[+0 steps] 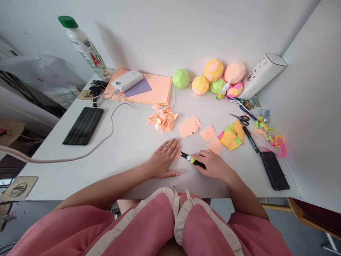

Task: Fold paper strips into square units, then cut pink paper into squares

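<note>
My left hand (165,160) lies flat on the white table, pressing on a small peach paper piece (178,154) that is mostly hidden under the fingers. In my right hand (211,164) is a utility knife (198,163) with a black and yellow handle. Its dark blade points left and reaches the paper's edge beside my left fingers. Just beyond the hands lie peach paper squares (188,127), some overlapping, and single squares (208,133) nearer the right hand. A heap of folded peach paper pieces (163,120) sits behind my left hand.
Colourful paper balls (213,70) stand against the wall. Folded yellow and green papers (231,137), scissors (241,118), a marker (250,139) and a black case (274,170) lie at right. At left are a phone (83,126), a power bank (127,81) and a spray can (86,49).
</note>
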A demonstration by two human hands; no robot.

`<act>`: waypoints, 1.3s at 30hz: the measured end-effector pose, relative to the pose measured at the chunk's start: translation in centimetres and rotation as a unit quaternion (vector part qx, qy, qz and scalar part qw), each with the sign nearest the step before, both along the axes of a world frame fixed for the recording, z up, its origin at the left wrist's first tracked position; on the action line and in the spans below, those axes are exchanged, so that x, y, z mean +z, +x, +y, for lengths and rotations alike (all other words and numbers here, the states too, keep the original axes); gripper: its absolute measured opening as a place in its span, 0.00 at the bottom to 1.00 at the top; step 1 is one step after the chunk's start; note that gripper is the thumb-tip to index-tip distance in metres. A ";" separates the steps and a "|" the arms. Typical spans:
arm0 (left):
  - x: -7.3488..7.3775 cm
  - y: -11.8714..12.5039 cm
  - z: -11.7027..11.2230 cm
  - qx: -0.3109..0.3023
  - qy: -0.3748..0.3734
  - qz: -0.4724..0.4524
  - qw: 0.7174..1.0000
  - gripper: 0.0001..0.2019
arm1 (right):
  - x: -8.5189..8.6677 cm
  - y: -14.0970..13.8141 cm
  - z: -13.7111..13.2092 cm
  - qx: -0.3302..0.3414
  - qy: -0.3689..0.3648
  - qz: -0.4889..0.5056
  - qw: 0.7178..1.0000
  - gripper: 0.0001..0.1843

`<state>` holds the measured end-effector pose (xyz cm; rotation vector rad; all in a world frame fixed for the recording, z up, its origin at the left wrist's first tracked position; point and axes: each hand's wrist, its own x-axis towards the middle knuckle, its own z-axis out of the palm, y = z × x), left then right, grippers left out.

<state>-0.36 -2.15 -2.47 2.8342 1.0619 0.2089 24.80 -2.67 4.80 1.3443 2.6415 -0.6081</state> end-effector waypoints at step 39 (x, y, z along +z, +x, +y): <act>-0.4 0.2 -1.5 0.038 0.002 0.024 0.999 0.56 | -0.2 0.0 0.6 -0.035 0.003 -0.021 0.999 0.25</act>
